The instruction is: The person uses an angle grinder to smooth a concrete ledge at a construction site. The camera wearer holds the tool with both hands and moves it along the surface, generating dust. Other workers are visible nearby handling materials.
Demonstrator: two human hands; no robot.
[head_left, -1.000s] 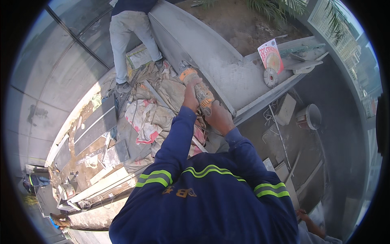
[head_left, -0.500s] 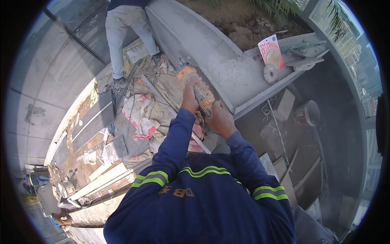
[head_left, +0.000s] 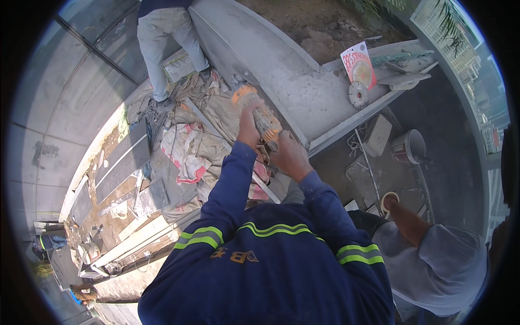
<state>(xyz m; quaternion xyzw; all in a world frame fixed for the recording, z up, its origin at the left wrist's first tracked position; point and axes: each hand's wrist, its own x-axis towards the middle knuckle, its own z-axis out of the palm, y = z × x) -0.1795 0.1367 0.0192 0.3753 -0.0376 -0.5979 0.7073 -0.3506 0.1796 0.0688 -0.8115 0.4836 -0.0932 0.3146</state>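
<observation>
Both my hands are closed round a dusty orange and grey angle grinder [head_left: 265, 120]. My left hand [head_left: 249, 123] wraps its body just behind the orange front section, while my right hand [head_left: 291, 157] grips the rear end. Its metal head points away from me, close to the side of a grey ledge [head_left: 303, 89]. The disc area is too small and dusty to make out. Beneath the tool lie crumpled dirty sacks and cloths [head_left: 187, 151].
A cutting disc [head_left: 358, 94] and a red and white card [head_left: 359, 65] rest on the ledge. Below it stands a white bucket [head_left: 409, 146]. One person [head_left: 168, 43] stands ahead; another in grey [head_left: 428, 265] is at my right, holding a pale round thing [head_left: 389, 201]. Dark slabs [head_left: 123, 157] lie left.
The person in grey has come much further into view at the lower right, with an arm reaching forward. My hands and the angle grinder have shifted very slightly left in the picture.
</observation>
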